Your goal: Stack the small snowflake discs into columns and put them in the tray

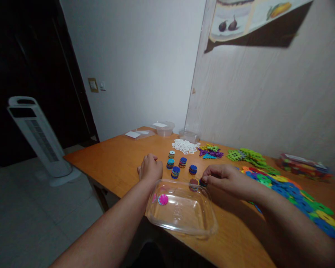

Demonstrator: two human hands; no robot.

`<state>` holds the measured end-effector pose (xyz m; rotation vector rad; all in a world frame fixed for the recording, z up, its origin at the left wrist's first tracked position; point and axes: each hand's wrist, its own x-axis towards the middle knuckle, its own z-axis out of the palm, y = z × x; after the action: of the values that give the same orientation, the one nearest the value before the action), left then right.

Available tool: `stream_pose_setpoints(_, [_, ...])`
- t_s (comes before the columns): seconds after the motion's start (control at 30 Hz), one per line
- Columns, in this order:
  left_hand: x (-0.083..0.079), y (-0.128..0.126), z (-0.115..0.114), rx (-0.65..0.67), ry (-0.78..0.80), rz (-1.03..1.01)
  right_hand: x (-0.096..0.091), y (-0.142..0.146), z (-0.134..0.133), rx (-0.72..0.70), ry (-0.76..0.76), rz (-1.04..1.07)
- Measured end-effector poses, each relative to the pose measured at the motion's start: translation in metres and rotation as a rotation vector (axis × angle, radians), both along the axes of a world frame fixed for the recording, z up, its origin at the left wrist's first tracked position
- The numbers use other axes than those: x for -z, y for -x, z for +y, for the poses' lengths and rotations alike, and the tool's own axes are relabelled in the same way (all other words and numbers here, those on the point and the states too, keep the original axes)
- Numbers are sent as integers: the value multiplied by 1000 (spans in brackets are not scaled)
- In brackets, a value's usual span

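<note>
My left hand rests on the wooden table as a closed fist; nothing shows in it. My right hand pinches a small stack of coloured discs at the far rim of a clear plastic tray. One pink disc lies inside the tray at its left end. A brown disc stack stands beside my right fingers. Several short stacks of coloured discs stand on the table between and beyond my hands.
To the right lie piles of white, purple-and-yellow, green and mixed interlocking pieces. Clear containers stand at the table's far edge. A white tower fan stands on the floor at left.
</note>
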<state>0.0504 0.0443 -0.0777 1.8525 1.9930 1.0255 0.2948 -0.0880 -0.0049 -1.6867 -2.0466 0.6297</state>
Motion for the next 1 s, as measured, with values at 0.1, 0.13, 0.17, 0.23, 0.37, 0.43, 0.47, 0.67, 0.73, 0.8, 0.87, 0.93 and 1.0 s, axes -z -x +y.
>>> stream_pose_setpoints(0.1, [-2, 0, -2, 3, 7, -10, -7, 13, -9, 9, -4, -34])
stream_pose_setpoints(0.13, [-3, 0, -2, 4, 9, -14, -8, 17, -12, 8, -3, -48])
stream_pose_setpoints(0.17, [-3, -1, -3, 4, 10, -17, -9, 20, -13, 6, 3, -58])
stream_pose_setpoints(0.23, [-3, -1, -4, 3, 10, -21, -8, 25, -14, 3, 17, -85])
stream_pose_setpoints(0.37, [0, -1, -2, -9, -5, -25, -3, 31, -14, 48, 26, -163])
stream_pose_setpoints(0.43, [2, 0, 0, -11, -16, -29, -1, 32, -15, 65, 26, -197])
stream_pose_setpoints(0.47, [3, 0, 1, -12, -17, -34, -1, 32, -15, 70, 26, -214])
stream_pose_setpoints(0.67, [2, 2, 0, -11, -6, -72, -1, 31, -16, 50, 58, -249])
stream_pose_setpoints(0.73, [0, 2, -1, -14, 8, -83, -1, 31, -17, 54, 68, -226])
stream_pose_setpoints(0.8, [-2, 2, -2, -14, 19, -89, 0, 31, -17, 60, 72, -192])
stream_pose_setpoints(0.87, [-2, 2, -2, -14, 20, -90, 2, 31, -18, 48, 74, -145])
stream_pose_setpoints(0.93, [-1, 1, -1, -16, 19, -90, 5, 29, -17, 23, 83, -90])
stream_pose_setpoints(1.0, [-1, 1, -1, -15, 21, -88, 6, 28, -16, 12, 98, -55])
